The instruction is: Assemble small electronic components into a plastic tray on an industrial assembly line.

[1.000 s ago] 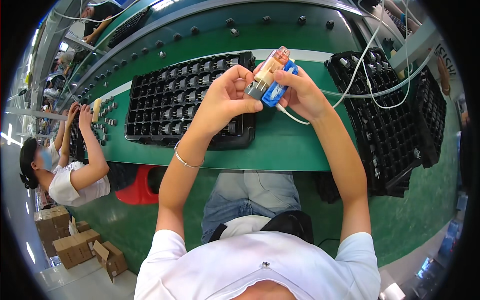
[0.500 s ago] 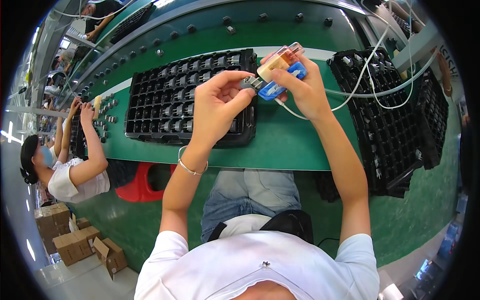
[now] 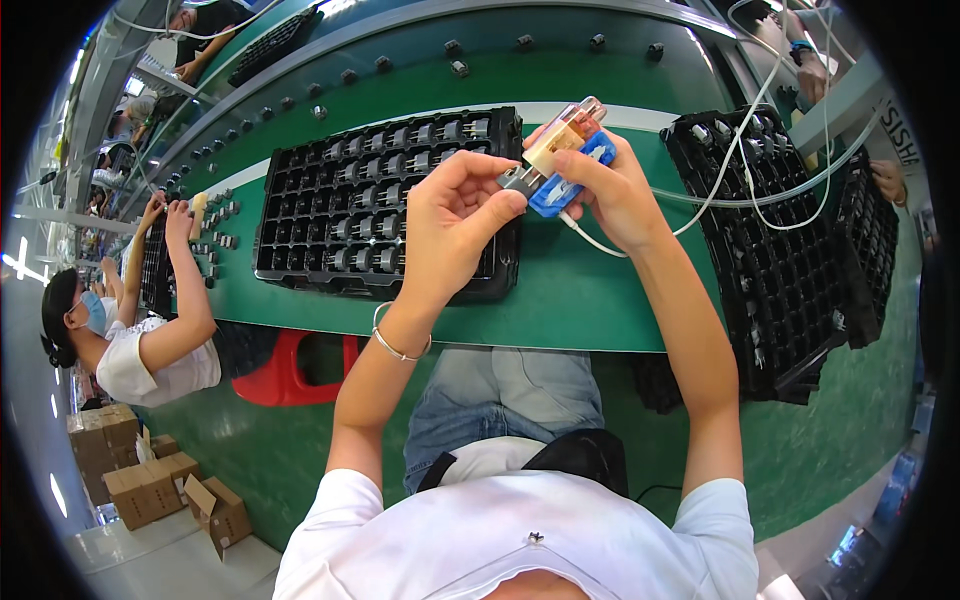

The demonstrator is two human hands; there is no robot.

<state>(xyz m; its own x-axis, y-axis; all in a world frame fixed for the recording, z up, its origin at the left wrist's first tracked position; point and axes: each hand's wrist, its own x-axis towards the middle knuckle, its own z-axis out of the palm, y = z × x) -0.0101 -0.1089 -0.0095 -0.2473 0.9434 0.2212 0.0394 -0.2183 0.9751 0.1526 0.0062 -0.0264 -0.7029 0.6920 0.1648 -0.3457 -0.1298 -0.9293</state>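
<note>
My left hand pinches a small grey plug with metal prongs between thumb and fingers. The prong end points at a cream and clear plastic block with a blue part, and the two meet or nearly meet; I cannot tell whether the prongs are inside. My right hand is wrapped round that block, its thumb across the near side. A white cable runs from the block's lower end. Beneath my left hand lies a black compartment tray, with grey plugs in several rows.
Stacked black trays stand at the right. Loose plugs are strung along the far green strip. At the left, a masked co-worker works by a red stool. Cardboard boxes stand on the lower left.
My left hand has moved slightly right and down with the plug, still at the block's near end. My right hand holds the block at a somewhat steeper angle.
</note>
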